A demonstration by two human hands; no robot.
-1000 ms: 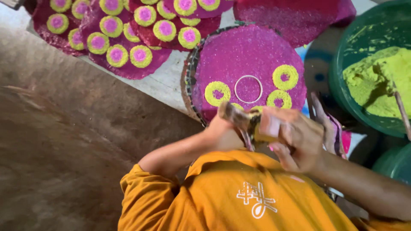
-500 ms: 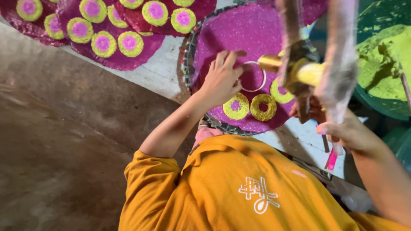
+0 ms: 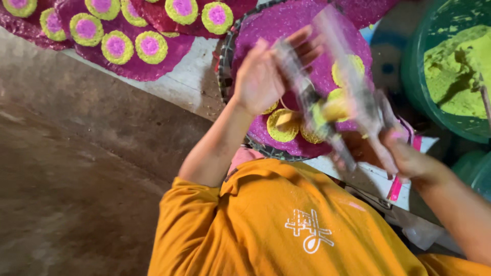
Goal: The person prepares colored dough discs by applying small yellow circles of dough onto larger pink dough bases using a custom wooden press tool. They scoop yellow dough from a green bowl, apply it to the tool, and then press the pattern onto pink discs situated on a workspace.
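The left hand (image 3: 263,76) hovers open-fingered over the round magenta tray (image 3: 286,25) of yellow rings, beside a blurred metal press (image 3: 332,107) gripped by the right hand (image 3: 404,156).

Soft, even light with weak shadows and no glare shows the colours bright, while the left hand (image 3: 261,76), right hand (image 3: 409,156) and the tool (image 3: 327,110) between them are streaked by motion blur, the floor (image 3: 76,194) dim and soft.

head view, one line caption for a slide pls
Left hand raised over a round magenta tray of yellow rings, right hand gripping a blurred tool.
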